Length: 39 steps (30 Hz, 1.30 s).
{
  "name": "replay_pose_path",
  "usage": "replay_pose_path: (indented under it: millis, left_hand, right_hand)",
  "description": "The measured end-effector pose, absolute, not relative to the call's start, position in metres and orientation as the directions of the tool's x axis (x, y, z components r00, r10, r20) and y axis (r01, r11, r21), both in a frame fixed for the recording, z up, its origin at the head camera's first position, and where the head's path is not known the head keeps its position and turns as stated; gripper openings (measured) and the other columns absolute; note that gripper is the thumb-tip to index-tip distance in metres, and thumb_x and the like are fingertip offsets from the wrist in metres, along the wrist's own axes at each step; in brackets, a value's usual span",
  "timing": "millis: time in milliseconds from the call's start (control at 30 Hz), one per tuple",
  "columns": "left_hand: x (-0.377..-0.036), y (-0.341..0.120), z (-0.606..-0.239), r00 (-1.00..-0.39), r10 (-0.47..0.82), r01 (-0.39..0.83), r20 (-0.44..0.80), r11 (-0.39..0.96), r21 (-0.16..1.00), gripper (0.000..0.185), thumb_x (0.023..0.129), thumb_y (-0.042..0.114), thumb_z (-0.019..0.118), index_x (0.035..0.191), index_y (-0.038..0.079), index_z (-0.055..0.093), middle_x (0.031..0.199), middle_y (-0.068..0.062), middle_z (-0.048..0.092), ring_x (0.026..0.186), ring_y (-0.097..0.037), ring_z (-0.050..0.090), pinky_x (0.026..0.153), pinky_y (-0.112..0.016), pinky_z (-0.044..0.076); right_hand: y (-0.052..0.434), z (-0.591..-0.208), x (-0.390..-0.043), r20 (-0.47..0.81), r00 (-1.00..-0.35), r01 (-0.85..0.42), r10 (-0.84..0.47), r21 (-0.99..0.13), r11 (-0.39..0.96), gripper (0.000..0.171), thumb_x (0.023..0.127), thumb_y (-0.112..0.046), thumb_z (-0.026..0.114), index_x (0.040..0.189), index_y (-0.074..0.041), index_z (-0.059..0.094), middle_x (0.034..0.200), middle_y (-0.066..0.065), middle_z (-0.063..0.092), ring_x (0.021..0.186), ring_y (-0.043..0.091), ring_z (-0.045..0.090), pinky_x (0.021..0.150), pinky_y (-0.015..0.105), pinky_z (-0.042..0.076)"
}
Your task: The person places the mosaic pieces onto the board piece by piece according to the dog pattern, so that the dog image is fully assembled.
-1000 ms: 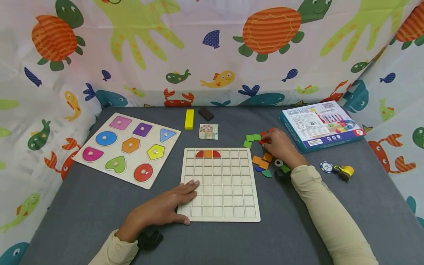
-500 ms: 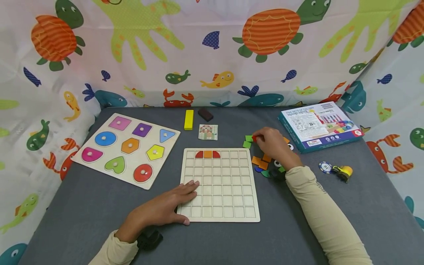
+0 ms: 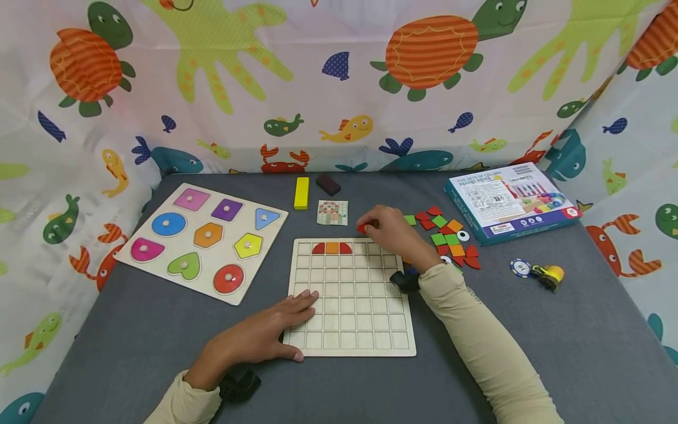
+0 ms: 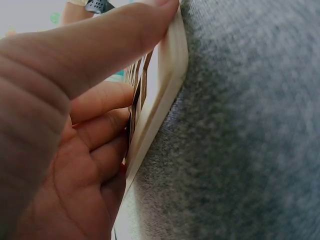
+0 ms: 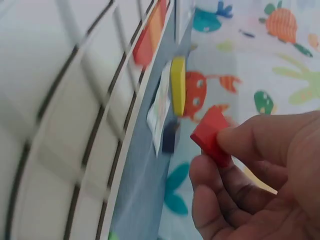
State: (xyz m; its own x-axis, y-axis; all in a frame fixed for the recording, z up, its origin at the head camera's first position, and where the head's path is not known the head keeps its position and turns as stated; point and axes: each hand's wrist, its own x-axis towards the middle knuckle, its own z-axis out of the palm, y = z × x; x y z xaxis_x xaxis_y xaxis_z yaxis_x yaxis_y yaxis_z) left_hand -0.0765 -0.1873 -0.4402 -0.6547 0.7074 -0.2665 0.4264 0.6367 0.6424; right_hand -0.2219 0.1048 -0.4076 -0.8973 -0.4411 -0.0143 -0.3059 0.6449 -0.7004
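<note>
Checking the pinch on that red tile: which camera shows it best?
The right wrist view: the red tile fills the frame, pinched by the right hand. The head view shows only a red speck at the fingertips; the left wrist view misses it.

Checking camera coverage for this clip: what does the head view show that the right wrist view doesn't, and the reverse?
Head only: the left hand resting flat on the grid board, the shape puzzle, the loose tiles and the box.
Right wrist only: close up, the fingers pinching the red tile's edge.
Both: right hand, red tile, grid board, yellow block.
</note>
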Motion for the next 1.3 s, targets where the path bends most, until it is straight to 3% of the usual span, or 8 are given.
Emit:
replay_pose_path:
  millis: [133, 400, 733, 1133, 1300]
  left_hand:
    - [-0.076, -0.187, -0.441, -0.657, 0.704, 0.417, -0.271, 0.638, 0.648, 0.085, 0.081, 0.038, 0.079, 0.150, 0.011, 0.038, 0.160, 0.006, 0.017, 0.147, -0.016, 0.008, 0.114, -0.046, 0.020]
    - [-0.076, -0.187, -0.444, -0.657, 0.703, 0.411, -0.270, 0.635, 0.654, 0.085, 0.081, 0.040, 0.078, 0.150, 0.011, 0.039, 0.160, 0.007, 0.016, 0.147, -0.016, 0.008, 0.114, -0.046, 0.021]
    - [-0.078, -0.189, -0.446, -0.650, 0.722, 0.430, -0.237, 0.607, 0.668, 0.084, 0.081, 0.040, 0.078, 0.149, 0.009, 0.039, 0.161, 0.005, 0.016, 0.147, -0.017, 0.008, 0.114, -0.047, 0.021]
    - [-0.078, -0.191, -0.446, -0.647, 0.736, 0.462, -0.199, 0.586, 0.665, 0.084, 0.082, 0.041, 0.077, 0.149, 0.007, 0.039, 0.161, 0.003, 0.017, 0.147, -0.021, 0.010, 0.113, -0.049, 0.022]
    - [-0.078, -0.191, -0.447, -0.646, 0.741, 0.466, -0.186, 0.576, 0.672, 0.084, 0.081, 0.043, 0.076, 0.148, 0.006, 0.040, 0.161, 0.003, 0.017, 0.147, -0.020, 0.009, 0.113, -0.049, 0.021]
  right_hand:
    - [0.084, -0.410, -0.220, -0.021, -0.852, -0.362, -0.523, -0.697, 0.619, 0.022, 0.097, -0.004, 0.055, 0.109, -0.002, 0.073, 0.098, 0.007, 0.063, 0.082, 0.022, 0.055, 0.071, 0.034, 0.047]
    - [0.049, -0.415, -0.215, -0.029, -0.761, -0.442, -0.649, -0.708, 0.550, 0.022, 0.096, -0.004, 0.059, 0.114, -0.003, 0.071, 0.111, 0.007, 0.068, 0.101, 0.020, 0.062, 0.086, 0.032, 0.051]
    - [0.013, -0.422, -0.207, -0.006, -0.695, -0.534, -0.719, -0.665, 0.522, 0.017, 0.093, -0.003, 0.061, 0.103, -0.005, 0.075, 0.101, 0.004, 0.069, 0.094, 0.018, 0.061, 0.083, 0.026, 0.048]
    - [-0.002, -0.430, -0.205, 0.001, -0.682, -0.588, -0.732, -0.595, 0.548, 0.017, 0.094, -0.002, 0.061, 0.103, -0.005, 0.075, 0.096, 0.004, 0.061, 0.087, 0.017, 0.058, 0.077, 0.026, 0.048]
    - [-0.003, -0.429, -0.204, 0.008, -0.652, -0.643, -0.759, -0.537, 0.546, 0.018, 0.094, -0.001, 0.060, 0.103, -0.006, 0.075, 0.097, 0.005, 0.062, 0.090, 0.018, 0.058, 0.080, 0.027, 0.047]
